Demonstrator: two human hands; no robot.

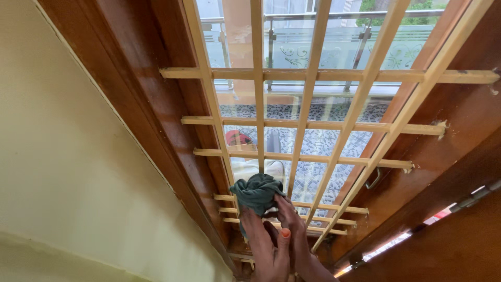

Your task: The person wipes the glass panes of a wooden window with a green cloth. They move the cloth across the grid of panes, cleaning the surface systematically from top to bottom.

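A crumpled dark green cloth (257, 192) is pressed against the lower part of a light wooden window grille (308, 104), beside one of its upright bars. My left hand (261, 245) grips the cloth from below, its thumb with an orange-painted nail pointing up. My right hand (295, 230) lies right beside it, its fingers reaching up to the cloth's lower edge and touching it. Both hands rise from the bottom edge of the view, close together.
A dark polished wooden frame (156, 99) surrounds the glass panes. A cream wall (68, 172) fills the left. A metal handle (373, 178) sits on the right frame. Through the glass I see a patterned floor (313, 141) and a railing (334, 31).
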